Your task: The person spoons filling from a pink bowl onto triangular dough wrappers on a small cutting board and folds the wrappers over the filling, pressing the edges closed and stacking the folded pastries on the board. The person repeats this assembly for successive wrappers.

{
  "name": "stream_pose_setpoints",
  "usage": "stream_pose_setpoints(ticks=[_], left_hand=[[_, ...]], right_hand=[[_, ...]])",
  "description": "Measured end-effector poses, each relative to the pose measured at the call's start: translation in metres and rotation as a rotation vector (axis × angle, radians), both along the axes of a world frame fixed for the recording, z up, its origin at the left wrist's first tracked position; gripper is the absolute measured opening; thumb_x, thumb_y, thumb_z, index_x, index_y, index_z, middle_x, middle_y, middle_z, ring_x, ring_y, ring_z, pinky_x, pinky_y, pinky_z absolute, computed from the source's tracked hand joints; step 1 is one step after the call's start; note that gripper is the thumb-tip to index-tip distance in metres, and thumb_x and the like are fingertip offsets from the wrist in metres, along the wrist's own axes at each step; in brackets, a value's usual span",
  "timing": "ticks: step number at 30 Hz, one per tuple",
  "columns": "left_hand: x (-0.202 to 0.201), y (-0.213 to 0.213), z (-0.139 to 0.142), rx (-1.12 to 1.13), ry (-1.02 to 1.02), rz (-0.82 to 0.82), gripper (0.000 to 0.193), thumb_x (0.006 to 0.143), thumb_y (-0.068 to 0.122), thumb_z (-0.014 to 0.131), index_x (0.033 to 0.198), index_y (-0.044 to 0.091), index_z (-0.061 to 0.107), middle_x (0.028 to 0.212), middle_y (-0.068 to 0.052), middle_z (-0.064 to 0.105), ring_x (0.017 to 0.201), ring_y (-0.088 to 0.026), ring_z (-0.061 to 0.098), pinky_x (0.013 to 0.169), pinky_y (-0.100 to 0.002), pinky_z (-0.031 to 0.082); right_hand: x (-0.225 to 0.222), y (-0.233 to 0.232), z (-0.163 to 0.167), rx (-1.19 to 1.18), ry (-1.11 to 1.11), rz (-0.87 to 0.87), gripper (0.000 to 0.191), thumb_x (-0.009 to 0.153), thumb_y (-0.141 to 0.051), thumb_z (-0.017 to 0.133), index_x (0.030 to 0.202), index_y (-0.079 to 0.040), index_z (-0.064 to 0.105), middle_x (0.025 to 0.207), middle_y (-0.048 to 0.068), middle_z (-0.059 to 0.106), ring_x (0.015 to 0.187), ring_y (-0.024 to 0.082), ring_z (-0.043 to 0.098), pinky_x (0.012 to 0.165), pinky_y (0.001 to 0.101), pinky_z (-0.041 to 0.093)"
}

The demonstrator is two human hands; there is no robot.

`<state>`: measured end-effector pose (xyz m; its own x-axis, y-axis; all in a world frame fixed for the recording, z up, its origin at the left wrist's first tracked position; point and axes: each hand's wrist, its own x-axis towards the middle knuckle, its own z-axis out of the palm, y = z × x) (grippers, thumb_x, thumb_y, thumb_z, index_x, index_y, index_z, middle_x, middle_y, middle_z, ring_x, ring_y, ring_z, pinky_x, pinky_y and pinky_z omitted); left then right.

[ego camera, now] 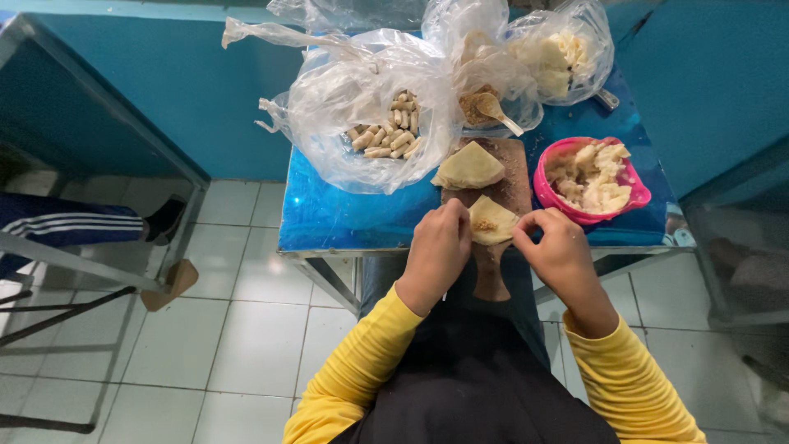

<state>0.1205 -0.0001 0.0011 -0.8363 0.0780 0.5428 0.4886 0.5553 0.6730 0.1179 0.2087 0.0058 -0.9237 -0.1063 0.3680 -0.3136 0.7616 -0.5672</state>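
Note:
My left hand [438, 249] and my right hand [559, 249] both pinch a pale dough wrapper [491, 222] with a little brown filling on it, at the near end of a wooden cutting board [514, 185]. A stack of folded wrappers [468, 167] lies further back on the board. A pink bowl [544, 193] of pale chunks stands just right of the board, close to my right hand.
On the small blue table [345, 218], a clear plastic bag [329, 107] holds several finished rolls [390, 131]. Another bag holds brown filling with a wooden spoon [496, 109], and a third holds pale pieces [559, 57]. Someone's leg in striped trousers [66, 224] is at left.

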Motion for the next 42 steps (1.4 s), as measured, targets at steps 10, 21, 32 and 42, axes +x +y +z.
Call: stream_pose_setpoints(ticks=[10, 21, 32, 42], left_hand=[[0.003, -0.003, 0.003, 0.137, -0.057, -0.010, 0.019, 0.093, 0.005, 0.064, 0.112, 0.005, 0.064, 0.092, -0.015, 0.069, 0.088, -0.037, 0.068, 0.076, -0.046, 0.054], [0.004, -0.001, 0.010, 0.020, 0.014, -0.013, 0.010, 0.089, 0.004, 0.068, 0.094, 0.005, 0.060, 0.088, -0.015, 0.065, 0.087, -0.038, 0.064, 0.077, -0.047, 0.051], [0.000, 0.007, -0.001, 0.074, 0.001, -0.069, 0.011, 0.093, 0.006, 0.064, 0.105, 0.006, 0.065, 0.090, -0.014, 0.069, 0.087, -0.037, 0.067, 0.077, -0.046, 0.054], [-0.003, 0.009, -0.002, 0.008, -0.015, -0.056, 0.012, 0.089, 0.007, 0.070, 0.101, 0.007, 0.069, 0.092, -0.013, 0.066, 0.092, -0.037, 0.064, 0.083, -0.046, 0.052]], right_hand=[[0.000, -0.010, 0.001, -0.049, -0.084, -0.002, 0.021, 0.086, -0.019, 0.078, 0.096, -0.002, 0.071, 0.089, 0.014, 0.069, 0.079, 0.027, 0.070, 0.072, 0.0382, 0.055], [0.005, -0.021, 0.010, -0.168, -0.067, -0.067, 0.023, 0.085, -0.012, 0.078, 0.101, -0.001, 0.066, 0.080, 0.010, 0.070, 0.067, 0.024, 0.068, 0.063, 0.0341, 0.053], [0.016, -0.026, 0.016, 0.080, 0.378, -0.045, 0.010, 0.085, -0.012, 0.078, 0.092, -0.008, 0.073, 0.088, 0.013, 0.067, 0.082, 0.032, 0.065, 0.073, 0.0400, 0.051], [0.004, -0.024, 0.003, -0.375, -0.047, -0.013, 0.014, 0.102, -0.013, 0.065, 0.111, -0.004, 0.070, 0.092, 0.009, 0.077, 0.085, 0.012, 0.075, 0.074, 0.0277, 0.058]])
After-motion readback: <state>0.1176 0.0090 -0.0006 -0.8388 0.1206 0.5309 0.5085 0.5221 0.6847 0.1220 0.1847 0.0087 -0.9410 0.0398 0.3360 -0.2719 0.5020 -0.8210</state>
